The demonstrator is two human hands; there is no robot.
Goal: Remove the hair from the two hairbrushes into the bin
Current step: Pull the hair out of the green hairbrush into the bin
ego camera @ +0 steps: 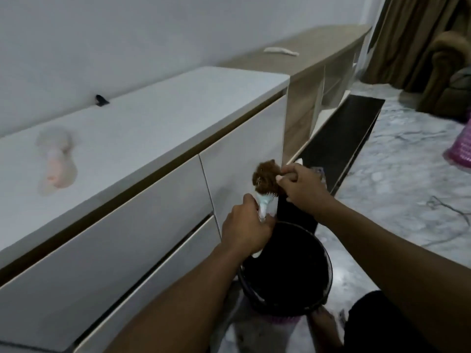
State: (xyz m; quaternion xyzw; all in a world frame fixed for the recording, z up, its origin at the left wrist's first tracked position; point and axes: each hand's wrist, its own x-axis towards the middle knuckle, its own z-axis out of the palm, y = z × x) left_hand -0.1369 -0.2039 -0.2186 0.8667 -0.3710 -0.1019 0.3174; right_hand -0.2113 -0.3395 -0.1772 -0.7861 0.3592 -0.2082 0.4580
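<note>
Two hands: we see both near the middle of the frame, just above the bin.
Left hand (244,225): our fingers are closed tight around the handle of the light blue plastic hairbrush (265,200).
Right hand (300,186): our fingers are pinched on the fluffy clump of brown hair (266,175), which sits on the bristles of the brush.
Bin: the round black bin with a black bag inside (288,266) is at the lower middle of the frame, right under our hands.
Second brush: the blurry pink and white hairbrush (57,161) lies on top of the long white drawer cabinet (132,133), at the left of the frame, well apart from our hands.
Far away: a small white object (280,50) lies on the light wooden shelf unit (328,52) at the upper middle.
Floor: the grey marble floor (397,189) fills the right side, with a pink plastic basket (460,149) at the right edge.
</note>
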